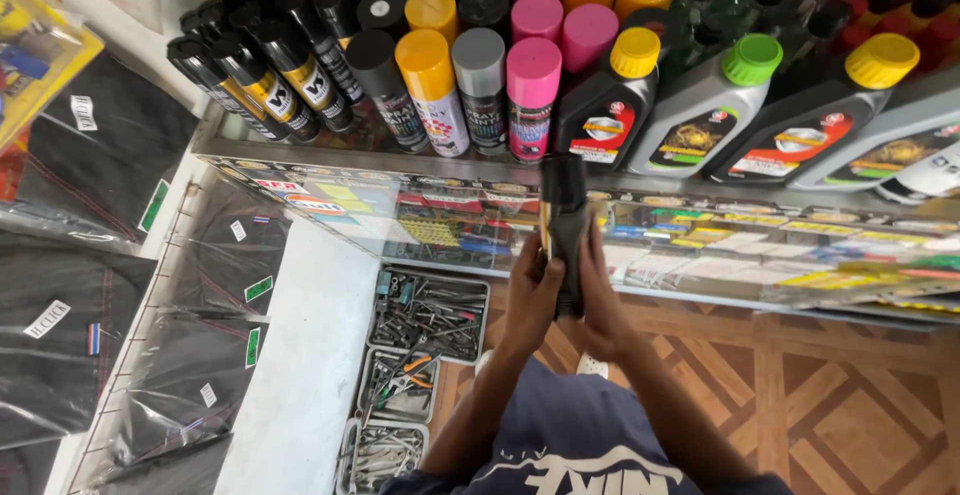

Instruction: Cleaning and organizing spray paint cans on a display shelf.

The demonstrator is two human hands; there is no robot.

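The person holds a long black part (566, 225) upright in front of the chest, both hands wrapped around its lower half. The left hand (530, 300) grips it from the left, fingers (545, 273) curled closed round the body; the right hand (603, 305) closes on it from the right and slightly lower, so the two hands meet around the same piece. A thin yellowish strip runs down the part's left edge, just beside the left fingertips. The upper end stands free above both hands, level with the glass counter (700, 245) — nothing is fitted on it that can be seen.

As a judgement, the work is at a handling or inspecting stage: the part is off the counter and firmly in hand, but no tool is taken up. The trays of tools (428, 315) sit on the floor to the lower left, apart from both hands.

Behind the counter stand rows of spray cans (480, 75) with coloured caps and grey oil bottles (700, 105). Black packaged goods (90, 305) hang on the left.
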